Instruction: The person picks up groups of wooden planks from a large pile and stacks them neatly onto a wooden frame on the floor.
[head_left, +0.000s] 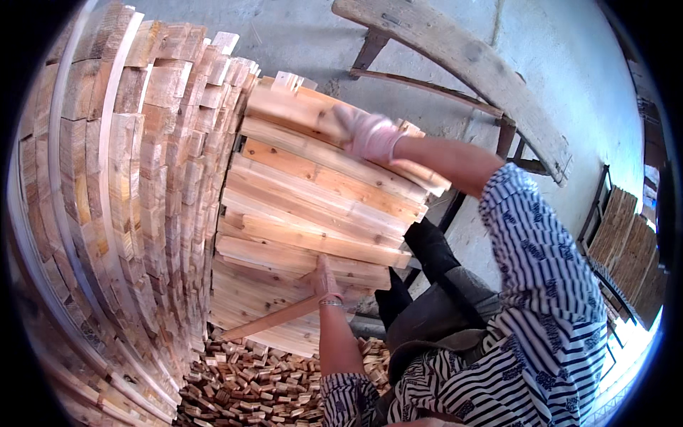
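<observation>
1. The board pile (320, 206), pale planks laid side by side, fills the middle of the view.
2. At the pile's upper edge is the right hand (370, 136) in a pale glove. The upper board (288, 108) runs along that edge, reaching out to the left of the fingers. The hand is blurred, so I cannot tell whether its fingers are apart, together or clamped on this board.
3. Over the lower part of the pile is the left hand (326, 279), its fingers pointing up across the planks. A narrow wood strip (274, 319) slants across the pile's lower left part, its right end meeting the hand below the fingertips. Whether the fingers are closed on the strip I cannot tell.
4. Just left of the pile rises a tall wood stack (146, 171).
5. Below the pile are many small wood pieces (263, 384).
6. Above and right of the pile, a wooden bench (455, 53) stands on the grey floor (299, 39).
</observation>
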